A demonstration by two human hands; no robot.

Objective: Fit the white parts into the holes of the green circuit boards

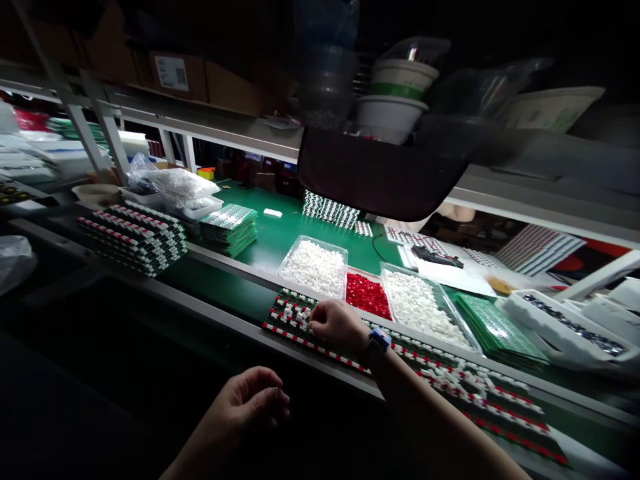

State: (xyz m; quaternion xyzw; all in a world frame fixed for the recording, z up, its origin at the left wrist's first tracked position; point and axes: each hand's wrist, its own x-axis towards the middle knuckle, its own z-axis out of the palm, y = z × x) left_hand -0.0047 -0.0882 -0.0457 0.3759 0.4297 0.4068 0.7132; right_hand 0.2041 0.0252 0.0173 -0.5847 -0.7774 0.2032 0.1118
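Your right hand [338,323] rests on the boards [295,319], the long strip studded with white and red parts that lies along the front edge of the bench [280,237]. The knuckles are up and the fingers are bent down onto the strip's left end. The fingertips are hidden, so you cannot tell whether they pinch a part or only press. A watch [379,340] sits on that wrist, and the forearm crosses the strip on its way back to you.

Your left hand [250,400] hangs off the bench, nearer to you and in the dark, touching nothing on it. It is loosely clenched, with the thumb against the forefinger. Whether anything small sits between them is too dim to tell.

Just behind the strip stand three trays side by side: white parts [314,267], red parts [369,295] and white parts again [425,307]. A green stack [495,330] lies right of them.
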